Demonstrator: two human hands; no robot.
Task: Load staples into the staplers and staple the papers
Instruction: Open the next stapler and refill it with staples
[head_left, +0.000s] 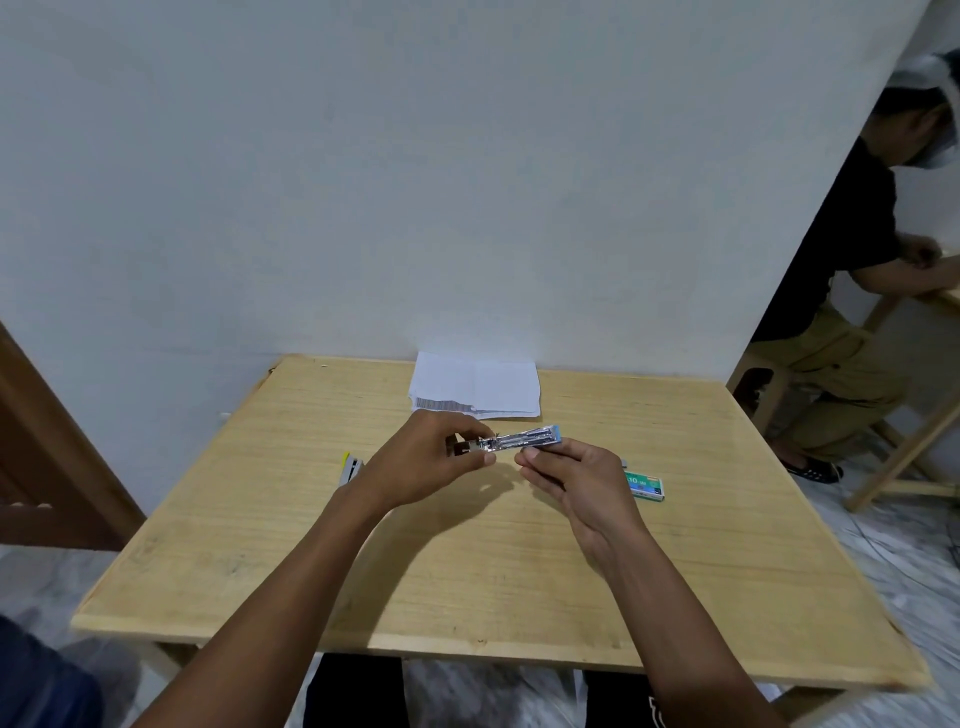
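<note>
Two staplers show on my remote feed. One silver metal stapler with a blue tip (524, 441) is swung open and held above the pale square wooden table (467, 597). One grey-and-yellow plastic stapler (350, 467) lies on the table to its left. The wearer's left hand (431, 462) pinches the silver stapler's hinge end, and the right hand (576, 483) curls its fingers round the lower arm. I count one green cardboard staple box (647, 486) to the held stapler's right and one loose stack of white papers (475, 384) beyond it, by the plain white wall (363, 182). Farther right, a second person (852, 312) sits on a wooden stool (753, 379) over marbled flooring (909, 545).
</note>
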